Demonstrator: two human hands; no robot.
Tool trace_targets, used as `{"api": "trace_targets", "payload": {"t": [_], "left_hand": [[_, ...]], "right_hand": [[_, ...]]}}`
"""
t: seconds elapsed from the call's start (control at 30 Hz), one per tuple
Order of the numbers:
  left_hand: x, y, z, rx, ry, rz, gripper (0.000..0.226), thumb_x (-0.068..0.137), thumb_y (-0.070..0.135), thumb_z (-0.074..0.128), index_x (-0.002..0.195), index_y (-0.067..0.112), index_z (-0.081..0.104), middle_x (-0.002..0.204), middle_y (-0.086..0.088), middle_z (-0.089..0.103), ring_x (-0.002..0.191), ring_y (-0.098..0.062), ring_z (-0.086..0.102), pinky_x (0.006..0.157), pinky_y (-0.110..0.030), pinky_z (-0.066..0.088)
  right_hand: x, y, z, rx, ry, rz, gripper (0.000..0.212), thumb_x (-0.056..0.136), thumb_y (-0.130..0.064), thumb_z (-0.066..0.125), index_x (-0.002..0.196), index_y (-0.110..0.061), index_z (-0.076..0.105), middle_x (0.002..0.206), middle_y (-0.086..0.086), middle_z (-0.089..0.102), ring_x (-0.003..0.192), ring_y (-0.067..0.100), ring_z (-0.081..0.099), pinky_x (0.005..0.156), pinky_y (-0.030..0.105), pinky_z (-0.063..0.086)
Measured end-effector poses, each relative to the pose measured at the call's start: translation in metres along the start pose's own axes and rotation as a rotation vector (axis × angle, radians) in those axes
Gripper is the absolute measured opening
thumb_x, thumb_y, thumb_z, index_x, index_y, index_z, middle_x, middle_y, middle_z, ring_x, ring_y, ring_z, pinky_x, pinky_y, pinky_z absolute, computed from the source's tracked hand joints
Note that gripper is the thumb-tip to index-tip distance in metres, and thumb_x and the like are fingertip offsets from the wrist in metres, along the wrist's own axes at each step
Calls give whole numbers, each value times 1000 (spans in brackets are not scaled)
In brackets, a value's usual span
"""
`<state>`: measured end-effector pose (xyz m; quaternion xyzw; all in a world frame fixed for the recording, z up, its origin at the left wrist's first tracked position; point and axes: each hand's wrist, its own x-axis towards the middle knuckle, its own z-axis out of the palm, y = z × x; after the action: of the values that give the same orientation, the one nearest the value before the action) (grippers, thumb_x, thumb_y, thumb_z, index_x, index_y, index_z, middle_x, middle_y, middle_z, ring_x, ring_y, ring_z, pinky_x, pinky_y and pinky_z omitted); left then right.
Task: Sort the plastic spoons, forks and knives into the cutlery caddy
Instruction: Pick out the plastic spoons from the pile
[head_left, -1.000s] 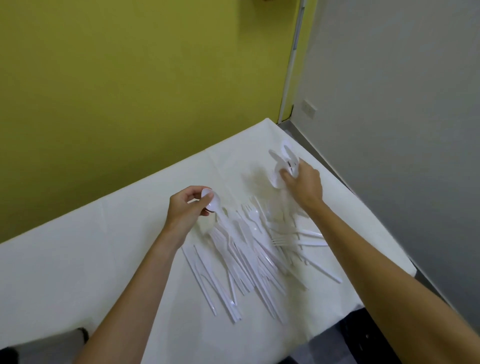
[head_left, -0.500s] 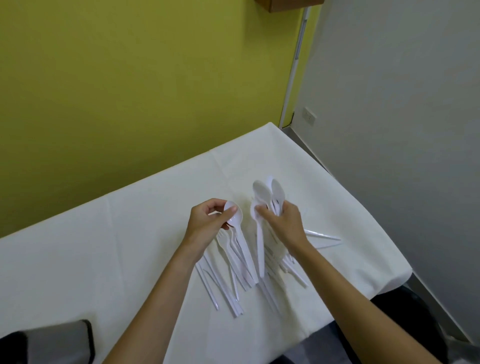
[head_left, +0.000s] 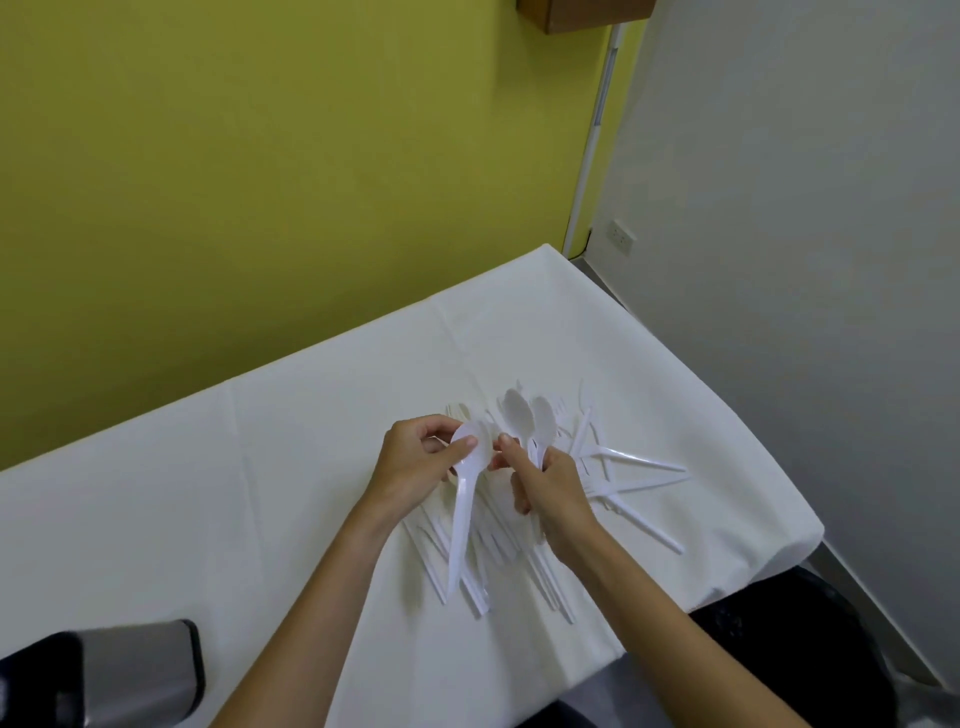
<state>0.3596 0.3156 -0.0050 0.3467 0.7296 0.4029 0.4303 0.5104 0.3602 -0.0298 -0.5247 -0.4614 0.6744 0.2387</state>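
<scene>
now left hand (head_left: 415, 462) pinching spoon (head_left: 460, 525), handle hanging below, right hand (head_left: 556, 493) gripping spoons (head_left: 519, 415)

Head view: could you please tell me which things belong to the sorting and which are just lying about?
Job: spoon in left hand; spoons in right hand; cutlery pile; grey bin, perhaps the caddy.
Lying about: socket; wooden shelf.

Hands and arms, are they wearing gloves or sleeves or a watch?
No. The left hand and right hand are bare, with no gloves or rings in view. The left forearm and right forearm show no sleeves, watch or bracelets.
</scene>
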Motion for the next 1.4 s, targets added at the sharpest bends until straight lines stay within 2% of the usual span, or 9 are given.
{"api": "trace_targets", "payload": {"t": [0.1,0.3,0.43,0.57,0.73,0.83,0.93,1.2,1.4], "left_hand": [[-6,-5,-5,-58,65,-25,6,85,13,69,87,8,70,73,-3,67,50,-3,56,52,-19,43],[-15,-11,-10,-137,143,-21,7,84,13,71,84,6,68,75,-4,67,59,-6,59,53,-11,43],[-16,-18,-14,-121,221,-39,9,82,14,73,80,8,68,74,-3,66,64,-13,60,60,-15,48],[-24,-19,-19,-204,252,-60,11,84,13,71,77,6,66,70,-3,65,59,-7,59,48,-9,41],[-31,-24,-22,-210,198,-90,14,83,18,72,81,5,67,80,-12,71,58,-7,63,51,-13,43],[-33,-27,-22,-218,221,-90,13,83,16,72,80,5,67,79,-12,69,58,-8,62,50,-12,42],[-33,-30,-21,-201,255,-92,13,82,16,73,78,6,65,76,-5,65,63,-12,57,53,-16,42],[-39,-32,-16,-201,213,-43,19,82,22,74,77,12,58,80,1,63,69,-11,55,62,-20,41],[-39,-28,-27,-177,-36,-65,28,87,24,68,113,23,59,107,4,65,72,-4,61,63,-18,48]], "right_hand": [[-12,13,8,-28,-1,22,26,93,-30,59,73,-15,66,67,2,67,44,10,41,49,22,37],[-27,18,20,-133,-266,97,38,99,-46,39,91,-17,62,59,-10,47,51,1,44,60,21,38],[-32,15,24,-14,-353,127,35,102,-39,35,97,-17,62,69,-6,54,59,6,48,64,24,40],[-34,16,25,-29,-388,147,34,103,-31,35,99,-9,60,73,-3,56,61,9,50,60,23,40],[-35,20,28,-49,-352,130,30,99,-29,48,108,-7,66,82,13,67,70,21,62,69,40,51],[-38,21,30,32,-389,164,34,100,-29,47,109,-3,67,89,18,70,66,20,61,65,36,49],[-40,18,31,119,-456,186,37,102,-28,41,113,-3,66,104,20,70,79,26,66,76,35,54],[-48,12,33,222,-545,240,31,103,-30,36,109,-6,56,77,6,56,63,20,52,65,31,50],[-53,14,29,191,-643,187,24,99,-34,46,96,-13,58,73,5,50,58,17,46,62,29,44]]}}
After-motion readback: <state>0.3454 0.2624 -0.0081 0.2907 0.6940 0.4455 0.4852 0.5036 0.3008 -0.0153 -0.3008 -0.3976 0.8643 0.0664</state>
